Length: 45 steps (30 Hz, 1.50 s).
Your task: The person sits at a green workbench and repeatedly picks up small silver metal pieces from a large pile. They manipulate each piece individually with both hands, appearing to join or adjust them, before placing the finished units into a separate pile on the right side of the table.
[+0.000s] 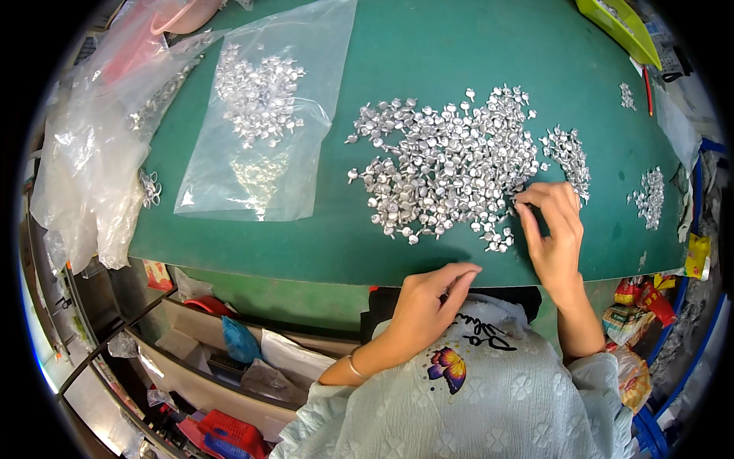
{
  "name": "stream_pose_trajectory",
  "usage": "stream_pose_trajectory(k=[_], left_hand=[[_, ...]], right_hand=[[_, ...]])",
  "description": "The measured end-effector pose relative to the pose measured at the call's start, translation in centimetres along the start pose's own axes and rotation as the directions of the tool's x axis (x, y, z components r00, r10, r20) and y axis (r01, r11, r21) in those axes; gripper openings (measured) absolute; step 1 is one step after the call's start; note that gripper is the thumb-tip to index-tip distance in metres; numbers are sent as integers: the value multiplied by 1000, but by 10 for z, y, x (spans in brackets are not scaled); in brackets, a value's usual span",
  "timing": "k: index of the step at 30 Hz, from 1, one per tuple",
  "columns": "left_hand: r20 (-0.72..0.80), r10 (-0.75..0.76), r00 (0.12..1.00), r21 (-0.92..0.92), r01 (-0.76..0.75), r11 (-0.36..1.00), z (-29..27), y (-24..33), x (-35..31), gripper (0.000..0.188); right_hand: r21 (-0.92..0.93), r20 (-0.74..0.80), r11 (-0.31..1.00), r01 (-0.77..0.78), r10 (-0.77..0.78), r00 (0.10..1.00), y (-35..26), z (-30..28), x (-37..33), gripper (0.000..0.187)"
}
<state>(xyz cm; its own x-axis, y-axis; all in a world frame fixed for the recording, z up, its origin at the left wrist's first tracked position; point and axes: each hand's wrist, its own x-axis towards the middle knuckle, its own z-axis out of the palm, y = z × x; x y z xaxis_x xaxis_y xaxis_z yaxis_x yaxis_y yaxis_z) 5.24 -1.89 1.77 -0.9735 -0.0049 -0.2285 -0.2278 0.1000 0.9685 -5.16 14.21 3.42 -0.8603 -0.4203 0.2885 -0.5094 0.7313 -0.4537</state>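
Note:
A wide heap of small silver metal pieces [451,161], each with a round head and a short stem, lies on the green tabletop [321,249]. At the heap's right edge is my right hand [552,226], its thumb and forefinger pinched at one of the pieces; the fingertips partly hide it. My left hand [436,300] hovers by the table's front edge, below the heap. Its thumb and forefinger are drawn together, and anything between them is too small to make out. A smaller group of the pieces [567,157] lies just beyond my right hand.
Left of the heap lies a clear plastic bag [306,172] with similar pieces inside. Crumpled plastic bags [92,176] cover the left edge. Two small clusters, one a silver pile [650,200], sit at the right, near a red pencil [648,90] and a green tray [623,30].

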Motion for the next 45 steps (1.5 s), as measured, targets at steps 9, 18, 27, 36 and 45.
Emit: stream_pose_trajectory(k=[9, 18, 27, 36, 45], left_hand=[[-13, 5, 1000, -45, -5, 999, -3, 2, 2, 13], [-306, 4, 952, -323, -108, 940, 0, 13, 11, 25], [-243, 61, 968, -292, -133, 947, 4, 26, 12, 24], [-245, 109, 963, -275, -177, 945, 6, 30, 10, 24], [-181, 67, 981, -350, -128, 928, 7, 27, 9, 16]], right_hand=[[189, 97, 955, 227, -248, 964, -26, 36, 20, 16], [825, 435, 279, -491, 241, 868, -29, 4, -6, 11], [869, 370, 280, -407, 178, 912, -30, -9, -17, 15], [875, 319, 329, -356, 161, 934, -33, -15, -17, 15], [825, 263, 480, -299, 143, 954, -33, -18, -18, 13]])
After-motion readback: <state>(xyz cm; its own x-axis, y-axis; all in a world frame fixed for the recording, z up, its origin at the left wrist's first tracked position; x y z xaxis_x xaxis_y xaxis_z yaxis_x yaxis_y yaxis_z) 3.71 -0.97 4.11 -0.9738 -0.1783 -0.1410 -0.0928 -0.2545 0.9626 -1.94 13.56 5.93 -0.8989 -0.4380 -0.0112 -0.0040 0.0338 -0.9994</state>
